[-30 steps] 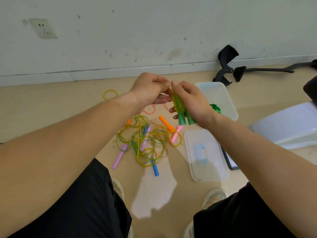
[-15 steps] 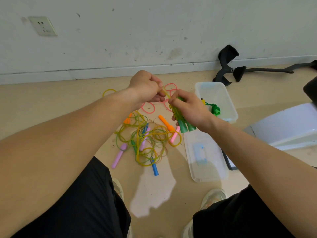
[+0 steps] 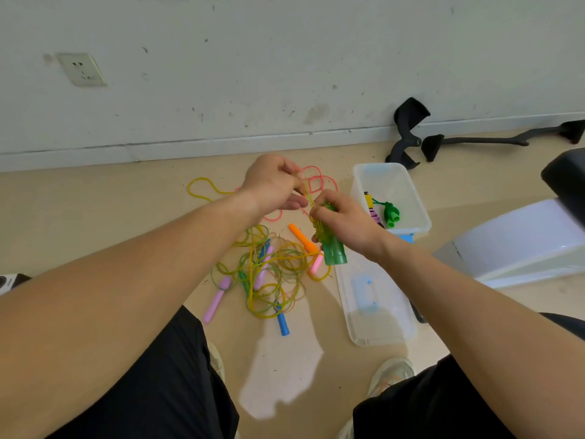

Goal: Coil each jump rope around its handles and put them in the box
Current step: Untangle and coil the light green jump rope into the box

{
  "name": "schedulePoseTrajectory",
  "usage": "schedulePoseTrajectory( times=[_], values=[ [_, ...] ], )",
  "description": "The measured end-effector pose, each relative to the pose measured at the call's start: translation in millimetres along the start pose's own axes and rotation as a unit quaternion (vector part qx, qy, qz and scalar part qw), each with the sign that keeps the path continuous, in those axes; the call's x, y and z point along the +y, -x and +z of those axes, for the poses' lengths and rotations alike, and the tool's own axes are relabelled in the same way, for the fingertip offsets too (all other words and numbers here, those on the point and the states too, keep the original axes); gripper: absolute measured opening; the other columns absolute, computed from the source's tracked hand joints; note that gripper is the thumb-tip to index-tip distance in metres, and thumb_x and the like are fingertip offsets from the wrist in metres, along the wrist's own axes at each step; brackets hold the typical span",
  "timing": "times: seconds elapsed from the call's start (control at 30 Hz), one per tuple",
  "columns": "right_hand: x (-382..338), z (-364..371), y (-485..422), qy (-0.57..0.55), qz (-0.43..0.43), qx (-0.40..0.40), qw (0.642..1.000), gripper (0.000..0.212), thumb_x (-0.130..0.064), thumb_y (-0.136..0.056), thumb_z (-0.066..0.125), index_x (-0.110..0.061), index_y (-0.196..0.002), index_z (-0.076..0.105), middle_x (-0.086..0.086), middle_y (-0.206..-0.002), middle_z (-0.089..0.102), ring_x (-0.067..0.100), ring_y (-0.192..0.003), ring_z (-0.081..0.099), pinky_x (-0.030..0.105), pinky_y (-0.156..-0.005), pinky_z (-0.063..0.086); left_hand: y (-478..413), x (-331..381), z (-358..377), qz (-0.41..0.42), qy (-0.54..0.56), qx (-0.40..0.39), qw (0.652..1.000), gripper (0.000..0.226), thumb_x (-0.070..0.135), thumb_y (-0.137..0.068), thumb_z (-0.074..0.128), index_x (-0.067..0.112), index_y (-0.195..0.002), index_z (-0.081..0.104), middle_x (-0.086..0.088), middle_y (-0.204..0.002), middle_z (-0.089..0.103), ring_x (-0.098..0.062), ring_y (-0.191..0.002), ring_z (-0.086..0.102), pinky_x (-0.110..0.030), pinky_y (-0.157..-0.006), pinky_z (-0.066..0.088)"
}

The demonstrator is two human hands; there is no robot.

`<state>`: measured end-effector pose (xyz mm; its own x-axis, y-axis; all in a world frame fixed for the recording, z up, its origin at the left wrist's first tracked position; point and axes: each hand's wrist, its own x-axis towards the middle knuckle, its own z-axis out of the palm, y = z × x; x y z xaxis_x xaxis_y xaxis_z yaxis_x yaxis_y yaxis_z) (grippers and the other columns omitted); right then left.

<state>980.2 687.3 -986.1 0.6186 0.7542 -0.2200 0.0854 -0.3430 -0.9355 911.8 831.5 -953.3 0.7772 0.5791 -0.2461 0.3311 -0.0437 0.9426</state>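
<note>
The paired handles (image 3: 334, 255) are translucent green, wound with yellow-green cord (image 3: 307, 190). On the beige floor (image 3: 126, 217), the tangle of ropes (image 3: 269, 274) mixes yellow, green and pale orange, with an orange handle (image 3: 300, 237), a pink handle (image 3: 316, 265), a lilac handle (image 3: 216, 299) and a blue handle (image 3: 282, 323). The pink rope (image 3: 313, 179) is coral. The box (image 3: 411, 191) is clear with a blue latch (image 3: 406, 238) and holds a bright green bundle (image 3: 392, 213). The lid (image 3: 380, 331) is clear. The shorts (image 3: 158, 391) are black, and the wall (image 3: 285, 74) is off-white, flecked with dark scuffs.
</note>
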Motion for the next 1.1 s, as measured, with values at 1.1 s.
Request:
schedulePoseTrajectory(
  times=[1.1],
  values=[
    [96.9,-170.4,-9.7,0.116,0.132,0.207,0.962,0.051,-0.023,-0.076,0.085,-0.017,-0.119,0.060,0.001,-0.106,0.064,0.018,-0.085,0.063,0.030,-0.073,0.053,-101.0,-10.0,159.1,0.077,-0.108,0.003,0.991,0.012,0.015,-0.085,0.072,0.025,-0.080,0.070,0.008,-0.076,0.066,-0.010,-0.063,0.057,-0.024,-0.070,0.047]
  ],
)
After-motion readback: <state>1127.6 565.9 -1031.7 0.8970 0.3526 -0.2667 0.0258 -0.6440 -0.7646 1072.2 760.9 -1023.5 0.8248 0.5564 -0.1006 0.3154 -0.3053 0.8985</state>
